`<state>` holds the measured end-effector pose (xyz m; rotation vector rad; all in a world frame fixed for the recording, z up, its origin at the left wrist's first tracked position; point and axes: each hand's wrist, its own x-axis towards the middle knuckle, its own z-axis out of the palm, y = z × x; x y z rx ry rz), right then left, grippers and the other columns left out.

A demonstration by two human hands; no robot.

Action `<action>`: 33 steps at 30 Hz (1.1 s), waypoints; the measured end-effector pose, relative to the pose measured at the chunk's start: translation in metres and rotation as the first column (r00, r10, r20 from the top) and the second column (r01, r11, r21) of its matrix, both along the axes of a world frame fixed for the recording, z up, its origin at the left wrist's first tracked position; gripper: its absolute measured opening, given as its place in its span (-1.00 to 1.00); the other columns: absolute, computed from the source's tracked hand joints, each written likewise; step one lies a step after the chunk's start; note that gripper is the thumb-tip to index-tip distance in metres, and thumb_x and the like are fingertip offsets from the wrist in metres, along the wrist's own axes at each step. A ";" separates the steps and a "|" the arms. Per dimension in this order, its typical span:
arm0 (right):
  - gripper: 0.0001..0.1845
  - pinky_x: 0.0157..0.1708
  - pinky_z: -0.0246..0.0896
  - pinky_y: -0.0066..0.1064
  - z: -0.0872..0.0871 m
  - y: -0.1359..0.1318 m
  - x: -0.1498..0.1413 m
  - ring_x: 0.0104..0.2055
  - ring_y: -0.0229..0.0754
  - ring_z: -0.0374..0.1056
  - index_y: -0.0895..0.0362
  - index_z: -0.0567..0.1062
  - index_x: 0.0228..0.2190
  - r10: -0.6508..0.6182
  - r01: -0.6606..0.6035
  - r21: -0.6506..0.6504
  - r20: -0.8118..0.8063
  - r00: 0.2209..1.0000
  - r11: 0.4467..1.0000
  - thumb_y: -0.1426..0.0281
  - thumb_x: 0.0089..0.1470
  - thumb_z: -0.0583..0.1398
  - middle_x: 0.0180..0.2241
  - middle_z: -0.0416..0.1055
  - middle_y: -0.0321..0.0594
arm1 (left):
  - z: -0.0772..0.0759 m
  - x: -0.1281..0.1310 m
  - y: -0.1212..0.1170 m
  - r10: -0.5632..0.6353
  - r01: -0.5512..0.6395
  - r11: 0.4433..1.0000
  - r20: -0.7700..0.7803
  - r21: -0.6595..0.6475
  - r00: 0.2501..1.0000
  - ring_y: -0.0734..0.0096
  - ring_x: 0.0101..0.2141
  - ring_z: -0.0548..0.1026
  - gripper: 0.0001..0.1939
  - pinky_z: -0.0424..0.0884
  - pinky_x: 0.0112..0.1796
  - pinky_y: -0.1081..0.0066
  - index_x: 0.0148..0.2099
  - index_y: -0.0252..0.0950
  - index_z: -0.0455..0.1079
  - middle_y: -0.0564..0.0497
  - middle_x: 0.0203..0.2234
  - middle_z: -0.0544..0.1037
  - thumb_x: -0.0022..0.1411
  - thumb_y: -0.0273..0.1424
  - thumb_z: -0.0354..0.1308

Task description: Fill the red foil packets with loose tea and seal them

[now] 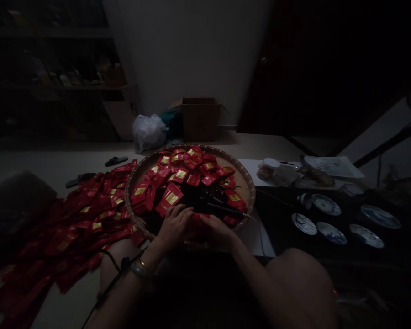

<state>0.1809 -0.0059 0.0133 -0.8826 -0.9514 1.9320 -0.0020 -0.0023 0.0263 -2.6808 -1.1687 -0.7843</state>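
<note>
The left hand (174, 225) and right hand (216, 229) are curled close together just above the near rim of a round woven basket (205, 148), with a red sachet (200, 217) pinched between them, its edges showing past the fingers. More red sachets with gold labels (171, 197) lie overlapping in the basket. Toward its near side, a black pointed tool (224, 209) lies among them, its tip reaching past the right rim. A larger heap of sachets (85, 219) spills across the floor (58, 160) left of the basket, and two dark slippers (116, 161) lie beyond that heap. Right of the basket stand blue-and-white saucers (326, 204). Beyond the basket, a cardboard box (200, 119) sits beside a white plastic bag (149, 132). A bangle (142, 269) circles the left wrist.
</note>
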 end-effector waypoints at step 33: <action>0.13 0.15 -0.09 -0.08 -0.030 0.159 -0.048 0.26 0.19 -0.09 0.12 0.08 0.20 -0.115 -0.535 0.321 0.917 0.382 0.781 0.41 -0.43 0.39 0.24 -0.03 0.07 | -0.032 -0.026 0.001 0.282 -0.211 0.953 0.371 -0.219 0.885 0.24 -0.19 0.55 -0.52 0.49 -0.20 0.34 0.03 -0.27 0.25 -0.08 -0.18 0.56 0.00 -0.50 0.15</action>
